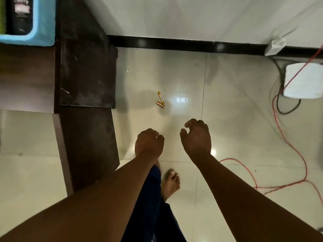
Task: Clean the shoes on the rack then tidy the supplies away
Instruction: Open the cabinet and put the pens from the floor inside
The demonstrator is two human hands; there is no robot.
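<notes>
No shoes and no rack can be seen; only a pale tiled floor [236, 119] is looked down on. Nothing is held: the left hand [150, 143] is curled loosely with its fingers drawn together, and the right hand [196, 138] hangs with fingers bent and slightly apart. The supplies are found at the upper left, where a blue basket [40, 23] holding a dark bottle [21, 14] is set on a dark wooden desk [26, 75]. Two small batteries [161, 102] lie on the floor ahead. A walking step between stages is judged to be in hand; next, the basket would probably need to be reached or the shoes located.
</notes>
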